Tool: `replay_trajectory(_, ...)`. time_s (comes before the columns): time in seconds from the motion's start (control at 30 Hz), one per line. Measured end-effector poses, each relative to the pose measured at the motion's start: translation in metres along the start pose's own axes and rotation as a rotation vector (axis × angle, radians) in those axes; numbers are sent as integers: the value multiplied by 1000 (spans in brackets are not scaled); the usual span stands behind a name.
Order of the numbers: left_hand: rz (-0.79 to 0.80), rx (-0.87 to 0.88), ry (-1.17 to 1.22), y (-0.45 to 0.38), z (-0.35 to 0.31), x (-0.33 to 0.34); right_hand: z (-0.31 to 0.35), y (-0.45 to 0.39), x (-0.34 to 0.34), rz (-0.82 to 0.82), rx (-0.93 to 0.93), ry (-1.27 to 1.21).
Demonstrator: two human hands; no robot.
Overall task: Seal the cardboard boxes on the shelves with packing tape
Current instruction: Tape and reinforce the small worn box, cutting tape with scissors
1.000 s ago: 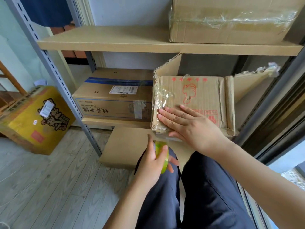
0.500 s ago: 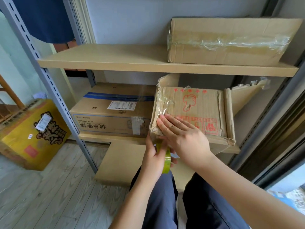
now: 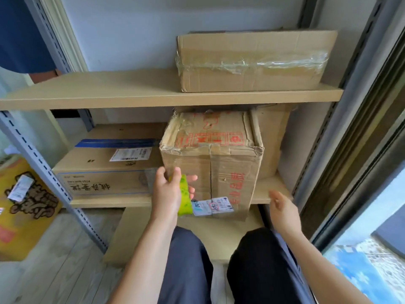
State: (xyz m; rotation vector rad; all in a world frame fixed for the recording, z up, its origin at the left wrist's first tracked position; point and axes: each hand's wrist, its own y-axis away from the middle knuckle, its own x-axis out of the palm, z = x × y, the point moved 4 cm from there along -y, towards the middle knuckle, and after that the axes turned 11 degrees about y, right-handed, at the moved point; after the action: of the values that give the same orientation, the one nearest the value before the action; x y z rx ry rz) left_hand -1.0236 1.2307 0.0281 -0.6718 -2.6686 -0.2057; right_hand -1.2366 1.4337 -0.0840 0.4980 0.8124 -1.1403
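A worn cardboard box with red print (image 3: 230, 167) stands on the lower shelf (image 3: 269, 194), its front overhanging the shelf edge. Its top flaps lie down, with wrinkled clear tape at the top left corner. My left hand (image 3: 168, 191) grips a yellow-green roll of packing tape (image 3: 185, 196) against the box's lower left front face. My right hand (image 3: 282, 209) hovers open to the right of the box, apart from it. A flat box with a blue stripe (image 3: 105, 170) sits to its left. A taped box (image 3: 252, 62) rests on the upper shelf (image 3: 131, 93).
A grey metal upright (image 3: 43, 167) runs down the left. A yellow printed box (image 3: 19, 207) stands on the wooden floor at left. A cardboard sheet (image 3: 219, 238) lies under the lower shelf, before my knees. A dark window frame (image 3: 359, 150) bounds the right.
The view tilted up. My right hand came off the box top and moved down to the right. My left hand raised the tape roll to the box's front.
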Motion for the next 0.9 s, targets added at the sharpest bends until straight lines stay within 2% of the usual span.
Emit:
replay_trajectory(0.1,-40,72,-13,5,2,-5,7,-16,28,192,-72,85)
replay_trajectory(0.2,-6,88,-55,9,8,-5,30,-34,39,205,-163,174)
replay_trajectory(0.27,-7,65,-82,12,8,-5,45,-46,40,207,-149,235)
replay_trajectory(0.37,-48,57,-93,17,9,-13,60,-61,47,302,-149,246)
replay_trajectory(0.63,-73,67,-137,17,15,-25,60,-78,68,438,-254,390)
replay_trajectory(0.73,-55,60,-108,14,10,-26,49,-60,63,497,-282,273)
replay_trajectory(0.83,-56,62,-64,16,8,-27,47,-55,63,463,-270,177)
replay_trajectory(0.9,-49,71,-31,18,9,-28,57,-57,65,413,-164,-130)
